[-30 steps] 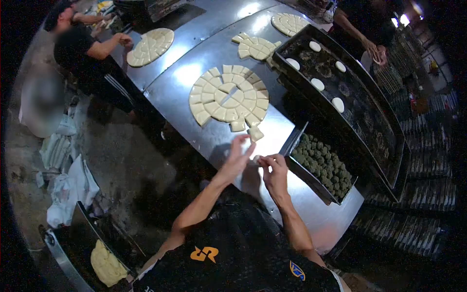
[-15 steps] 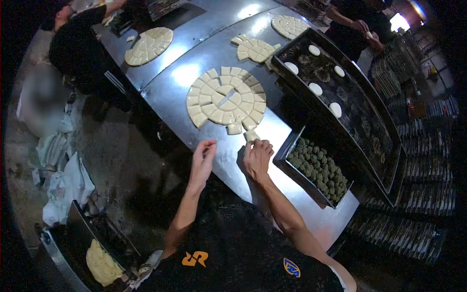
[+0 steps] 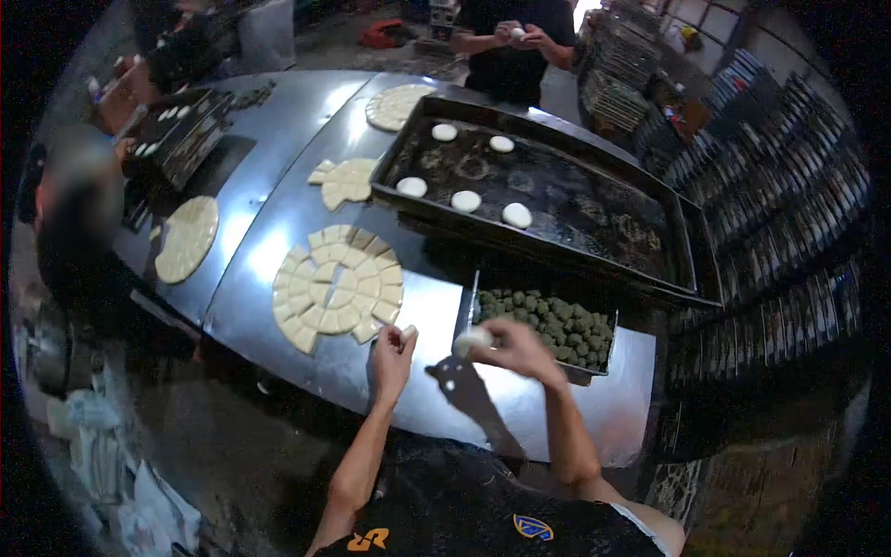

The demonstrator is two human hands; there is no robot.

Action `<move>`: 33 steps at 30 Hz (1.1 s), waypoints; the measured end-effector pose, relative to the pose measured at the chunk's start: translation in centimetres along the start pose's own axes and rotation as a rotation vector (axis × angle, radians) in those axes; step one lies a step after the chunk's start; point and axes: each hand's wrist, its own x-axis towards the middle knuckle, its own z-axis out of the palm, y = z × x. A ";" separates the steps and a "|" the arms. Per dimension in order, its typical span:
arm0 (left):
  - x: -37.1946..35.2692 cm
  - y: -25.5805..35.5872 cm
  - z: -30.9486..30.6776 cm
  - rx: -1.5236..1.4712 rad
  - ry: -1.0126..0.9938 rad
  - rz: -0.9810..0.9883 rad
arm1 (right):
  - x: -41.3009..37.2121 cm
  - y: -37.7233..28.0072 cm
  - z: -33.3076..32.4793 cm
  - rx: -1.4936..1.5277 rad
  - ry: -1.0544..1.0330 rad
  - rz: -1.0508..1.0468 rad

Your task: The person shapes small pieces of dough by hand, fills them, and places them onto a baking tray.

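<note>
Over the metal table (image 3: 432, 371), my right hand (image 3: 522, 351) grips a pale dough piece (image 3: 473, 342) between thumb and fingers, just left of a metal bin of dark green balls (image 3: 575, 325). My left hand (image 3: 394, 360) is pinched around a small bit of dough (image 3: 408, 331), near the lower right edge of a round of cut dough (image 3: 339, 283). That round is divided into many small blocks, with a narrow slit near its middle.
Behind the bin lies a large dark tray (image 3: 575, 200) with several white dough discs. More dough rounds (image 3: 188, 239) rest on the table. A co-worker (image 3: 515, 42) stands across it, another person (image 3: 88, 223) at the left. Stacked racks (image 3: 780, 186) stand at the right.
The view has swung to the right. My right hand has left the dough round's edge and moved toward the bin, with a dough piece in it. My left hand is now closer to the round.
</note>
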 end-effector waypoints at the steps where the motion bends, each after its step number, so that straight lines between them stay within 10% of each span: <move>1: 0.0 -0.7 -0.2 -0.144 -0.031 0.047 | 0.6 0.6 -2.6 -0.005 0.254 -0.080; 6: -1.1 2.3 -1.4 -0.537 -0.094 0.000 | 5.9 3.3 -14.4 -0.126 0.917 -0.015; 9: -2.2 4.8 -2.7 -0.682 -0.227 -0.157 | 8.9 8.3 -16.7 -0.555 0.725 -0.147; 10: -2.6 5.5 -3.0 -0.701 -0.213 -0.183 | 8.4 4.9 -16.5 -0.472 0.434 0.284; 14: -3.5 6.5 -4.2 -0.752 -0.200 -0.204 | 6.9 3.8 -11.7 -0.473 1.025 -0.072; 20: -6.2 7.3 -0.5 -0.709 -0.399 -0.100 | 1.5 0.3 8.2 0.316 0.470 0.050; 24: -7.8 6.5 1.0 -0.604 -0.416 -0.063 | 0.1 -2.0 10.4 0.580 0.729 0.352; 33: -6.5 5.7 -0.1 -0.468 -0.509 -0.228 | 0.0 3.6 3.4 -0.130 0.472 -0.078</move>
